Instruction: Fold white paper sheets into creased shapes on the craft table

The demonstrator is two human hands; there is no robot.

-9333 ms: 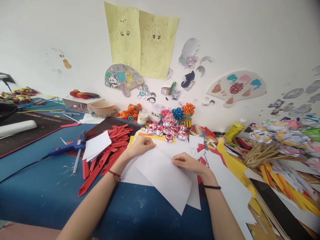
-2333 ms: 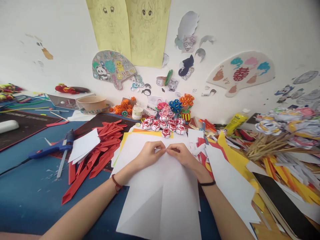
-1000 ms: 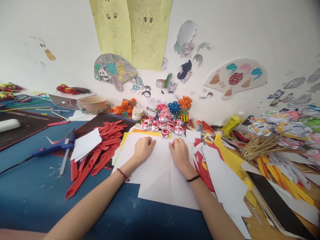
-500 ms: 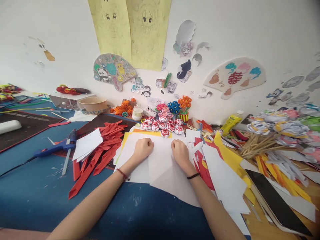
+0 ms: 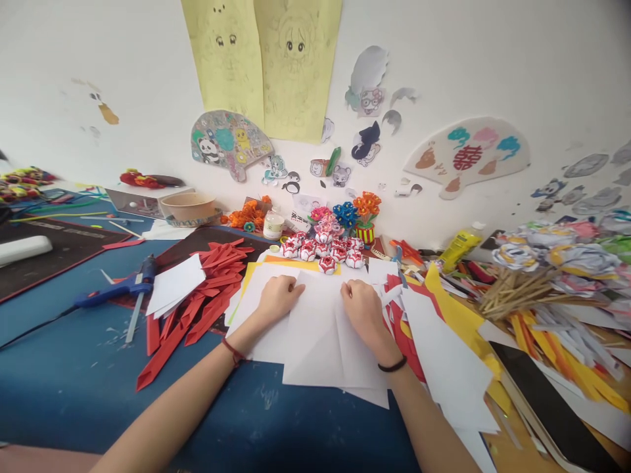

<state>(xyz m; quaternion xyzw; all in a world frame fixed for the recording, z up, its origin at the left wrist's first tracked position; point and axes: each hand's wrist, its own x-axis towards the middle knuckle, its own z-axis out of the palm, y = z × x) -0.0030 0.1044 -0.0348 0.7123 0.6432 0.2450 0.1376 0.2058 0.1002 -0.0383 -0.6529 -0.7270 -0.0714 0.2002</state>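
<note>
While I'm looking down from the head camera, the blue-covered work table [image 5: 89,387] is taking up most of the view, with paper scraps piling along its right side. On it, right ahead of me, the folded white paper sheet [image 5: 323,341] is lying flat on top of other loose white sheets, a centre crease running down it, near edge pointing back at me. Both hands are sitting on its far end. My left hand [image 5: 277,299] is pressing down on the upper left flap, fingers curled under and bearing on the sheet, not pinching it, which looks like it's keeping the fold flat. My right hand [image 5: 361,309] is doing the same on the upper right flap, fingers bent and knuckles down, just beside the crease. The hands are near each other but apart. Left of the sheet, a heap of red pointed paper strips [image 5: 197,299] is fanning out, partly under a small white card stack [image 5: 175,284]. Further left a blue glue gun [image 5: 116,290] is lying on its side. Just beyond my fingers, a cluster of small red-and-white folded paper balls [image 5: 323,253] is sitting by the wall.
</note>
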